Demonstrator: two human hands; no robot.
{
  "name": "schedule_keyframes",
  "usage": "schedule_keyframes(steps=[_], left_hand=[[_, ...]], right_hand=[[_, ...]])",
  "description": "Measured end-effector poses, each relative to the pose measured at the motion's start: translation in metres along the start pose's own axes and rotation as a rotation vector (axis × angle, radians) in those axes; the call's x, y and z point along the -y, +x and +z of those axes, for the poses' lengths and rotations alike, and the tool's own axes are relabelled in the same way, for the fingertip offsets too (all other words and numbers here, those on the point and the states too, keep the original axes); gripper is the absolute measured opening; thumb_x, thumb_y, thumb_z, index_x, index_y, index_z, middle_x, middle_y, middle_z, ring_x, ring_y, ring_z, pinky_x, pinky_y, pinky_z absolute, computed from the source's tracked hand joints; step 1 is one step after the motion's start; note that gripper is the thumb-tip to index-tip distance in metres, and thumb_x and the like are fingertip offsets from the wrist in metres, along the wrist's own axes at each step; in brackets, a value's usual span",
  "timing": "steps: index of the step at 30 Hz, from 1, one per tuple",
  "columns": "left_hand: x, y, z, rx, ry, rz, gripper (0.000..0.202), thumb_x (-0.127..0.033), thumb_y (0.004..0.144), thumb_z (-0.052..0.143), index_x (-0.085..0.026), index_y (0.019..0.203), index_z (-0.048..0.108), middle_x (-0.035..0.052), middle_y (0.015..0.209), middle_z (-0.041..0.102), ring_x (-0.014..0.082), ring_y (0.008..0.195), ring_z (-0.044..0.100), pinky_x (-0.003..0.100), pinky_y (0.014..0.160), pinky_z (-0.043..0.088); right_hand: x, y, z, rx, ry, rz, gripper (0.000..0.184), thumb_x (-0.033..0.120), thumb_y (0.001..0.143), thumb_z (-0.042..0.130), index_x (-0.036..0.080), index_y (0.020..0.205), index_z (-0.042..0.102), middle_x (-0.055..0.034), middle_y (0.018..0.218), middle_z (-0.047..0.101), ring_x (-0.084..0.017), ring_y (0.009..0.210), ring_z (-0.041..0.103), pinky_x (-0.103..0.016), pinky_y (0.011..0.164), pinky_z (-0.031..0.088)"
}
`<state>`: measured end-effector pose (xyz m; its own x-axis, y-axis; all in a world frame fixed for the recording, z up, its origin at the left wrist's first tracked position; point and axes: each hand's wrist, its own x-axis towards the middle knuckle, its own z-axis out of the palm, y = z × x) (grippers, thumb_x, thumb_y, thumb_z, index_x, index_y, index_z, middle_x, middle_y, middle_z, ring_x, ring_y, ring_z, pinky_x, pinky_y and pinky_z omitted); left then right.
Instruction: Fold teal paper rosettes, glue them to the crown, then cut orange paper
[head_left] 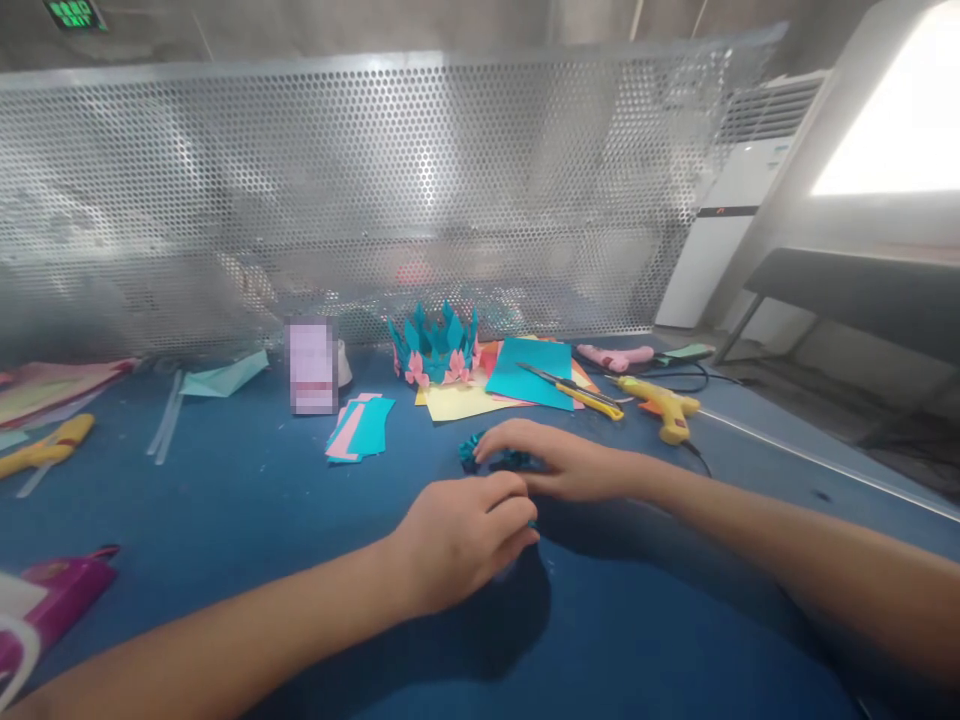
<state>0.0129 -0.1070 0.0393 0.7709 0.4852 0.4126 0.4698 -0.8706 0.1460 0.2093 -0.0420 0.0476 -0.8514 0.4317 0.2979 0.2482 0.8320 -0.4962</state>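
Observation:
My left hand rests on the blue table with its fingers curled in, pressing at the near edge of a small teal folded paper piece. My right hand lies over the same piece from the right, fingers bent down onto it. Most of the piece is hidden beneath the two hands. Just behind it sits a teal and pink paper crown.
Teal and pink paper strips lie left of the hands. Coloured sheets, a yellow utility knife, a yellow glue gun and a pink tool are at the back right. Another glue gun lies left. A perforated metal screen closes the back.

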Motion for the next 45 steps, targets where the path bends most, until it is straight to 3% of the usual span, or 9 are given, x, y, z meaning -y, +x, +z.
schedule_keyframes(steps=[4,8,15,22,28,32,37,41,45], left_hand=[[0.02,0.009,-0.015,-0.269,-0.163,-0.224,0.021,-0.025,0.092,0.038,-0.02,0.094,0.058,0.0039,0.089,0.064,0.0134,0.079,0.06,0.024,0.072,0.047],[0.069,0.027,-0.02,-0.448,-0.188,-0.419,0.021,-0.017,0.088,0.039,-0.018,0.1,0.056,0.0055,0.096,0.061,0.0142,0.079,0.058,0.026,0.072,0.048],[0.141,0.055,0.002,-0.369,0.062,-0.423,0.05,-0.01,0.073,0.053,-0.005,0.122,0.039,0.0208,0.127,0.046,0.0274,0.122,0.042,0.042,0.103,0.033],[0.169,0.074,0.017,-0.305,0.168,-0.462,0.073,-0.016,0.072,0.057,-0.006,0.134,0.021,0.0238,0.137,0.037,0.0316,0.127,0.037,0.044,0.101,0.032],[0.176,0.075,0.011,-0.253,0.285,-0.531,0.077,-0.006,0.066,0.056,-0.01,0.136,0.025,0.0202,0.116,0.057,0.0361,0.105,0.048,0.049,0.085,0.037],[0.174,0.075,0.004,-0.235,0.326,-0.525,0.068,-0.002,0.069,0.049,-0.012,0.134,0.032,0.0152,0.1,0.063,0.032,0.099,0.049,0.045,0.084,0.034],[0.155,0.078,-0.002,-0.247,0.296,-0.453,0.055,-0.003,0.075,0.044,-0.018,0.128,0.04,0.0079,0.093,0.067,0.0269,0.095,0.051,0.041,0.086,0.031],[0.133,0.077,-0.005,-0.262,0.251,-0.393,0.046,-0.006,0.077,0.047,-0.018,0.122,0.047,0.0064,0.094,0.067,0.0259,0.097,0.052,0.04,0.087,0.032],[0.112,0.069,-0.006,-0.285,0.182,-0.352,0.035,-0.011,0.079,0.052,-0.019,0.113,0.053,0.0049,0.098,0.067,0.0232,0.096,0.054,0.037,0.086,0.036]], right_hand=[[-0.008,-0.008,-0.013,-0.231,0.139,0.171,0.032,0.029,0.093,0.041,0.023,0.123,0.049,-0.0067,0.124,0.054,-0.018,0.117,0.049,-0.038,0.1,0.038],[-0.026,0.005,-0.007,-0.175,0.106,0.26,0.038,0.037,0.094,0.037,0.02,0.125,0.051,-0.0094,0.131,0.052,-0.021,0.121,0.046,-0.043,0.104,0.032],[-0.018,0.025,0.008,0.044,0.123,0.146,0.037,0.035,0.095,0.037,0.018,0.122,0.055,-0.0084,0.127,0.056,-0.018,0.118,0.05,-0.034,0.101,0.036],[0.003,0.012,-0.009,0.232,0.216,0.16,0.037,0.036,0.096,0.036,0.019,0.119,0.059,-0.0072,0.114,0.064,-0.016,0.104,0.058,-0.03,0.091,0.043],[0.012,-0.006,-0.028,0.21,0.446,0.212,0.037,0.033,0.096,0.035,0.025,0.129,0.049,-0.005,0.127,0.057,-0.016,0.117,0.051,-0.032,0.096,0.043],[-0.008,-0.012,-0.031,-0.106,0.243,0.303,0.036,0.035,0.091,0.045,0.025,0.124,0.051,-0.0063,0.121,0.059,-0.017,0.105,0.058,-0.034,0.088,0.049],[-0.05,0.002,-0.037,-0.486,0.025,0.416,0.07,0.033,0.073,0.065,0.024,0.134,0.033,-0.0118,0.129,0.049,-0.019,0.093,0.059,-0.034,0.073,0.053],[-0.077,0.029,-0.038,-0.519,-0.007,0.399,0.09,0.03,0.064,0.072,0.026,0.138,0.022,-0.01,0.13,0.048,-0.012,0.07,0.059,-0.032,0.069,0.051],[-0.092,0.054,-0.031,-0.505,-0.041,0.374,0.08,0.023,0.063,0.071,0.022,0.133,0.033,-0.0047,0.105,0.058,-0.011,0.062,0.054,-0.032,0.067,0.048]])
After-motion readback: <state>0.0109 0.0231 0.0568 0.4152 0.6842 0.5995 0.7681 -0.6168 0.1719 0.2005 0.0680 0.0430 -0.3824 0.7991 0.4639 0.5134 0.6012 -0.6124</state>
